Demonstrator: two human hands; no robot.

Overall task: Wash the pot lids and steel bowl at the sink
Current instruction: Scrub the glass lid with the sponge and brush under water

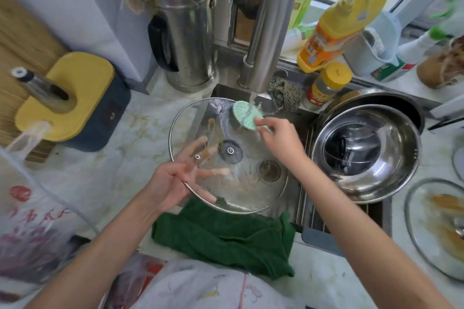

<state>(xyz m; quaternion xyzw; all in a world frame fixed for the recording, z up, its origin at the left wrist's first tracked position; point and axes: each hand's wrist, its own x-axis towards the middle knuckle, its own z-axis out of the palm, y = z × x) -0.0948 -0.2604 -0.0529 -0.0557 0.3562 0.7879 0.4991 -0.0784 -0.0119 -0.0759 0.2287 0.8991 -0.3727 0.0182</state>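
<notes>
Glass pot lid, underside up, held tilted over the sink just below the faucet. Brown residue streaks the glass around the centre fitting. Your left hand carries it from beneath at the near-left rim. The grip is spread, with the fingers splayed fairly straight under the glass and visible through it. Whether the thumb hooks over the steel rim cannot be told.

Your right hand pinches the edge of a mint-green scrubber between fingertips and thumb and holds it in the water stream, close above the lid's far edge.

Handling, as a judgement: the lid is stiff, moderately heavy and breakable. Once wet and soapy it will probably be slippery on open fingers. The steel rim, or the knob on the hidden side, looks like the surer place to take hold while you scrub.

Steel bowl sits on a rack at the right of the sink, well apart from the lid in hand. It appears to hold or reflect another lid; which of the two is unclear. A second glass lid, also smeared brown, lies on the table at far right. A green towel drapes over the sink's near edge, just beside the held lid. A yellow detergent bottle stands behind the sink.
</notes>
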